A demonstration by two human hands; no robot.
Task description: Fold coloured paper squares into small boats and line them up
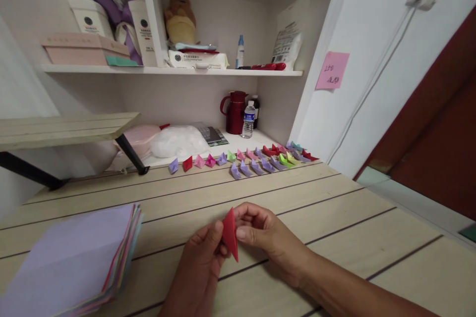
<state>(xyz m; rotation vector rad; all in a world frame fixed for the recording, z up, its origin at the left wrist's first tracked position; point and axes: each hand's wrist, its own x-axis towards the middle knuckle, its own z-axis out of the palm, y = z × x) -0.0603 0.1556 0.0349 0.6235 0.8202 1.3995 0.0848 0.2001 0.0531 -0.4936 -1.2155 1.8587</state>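
Note:
A small red folded paper [230,235], triangular in outline, is held up just above the wooden table [312,203]. From its left side my left hand [204,252] pinches it between thumb and fingers. My right hand [262,233] grips its right edge, thumb in front and fingers curled behind, partly hidden by the paper. Beyond both hands, several folded paper boats [256,167] in purple, red, pink and green stand in rows along the table's far side. To the left lies a thick stack of coloured paper sheets [74,252], a purple one on top.
A raised wooden stand [70,129] with black legs is at the left. Behind the boats are a white plastic bag [180,141], a dark red jug [235,114] and a water bottle [249,121]. A white shelf [223,72] crosses above.

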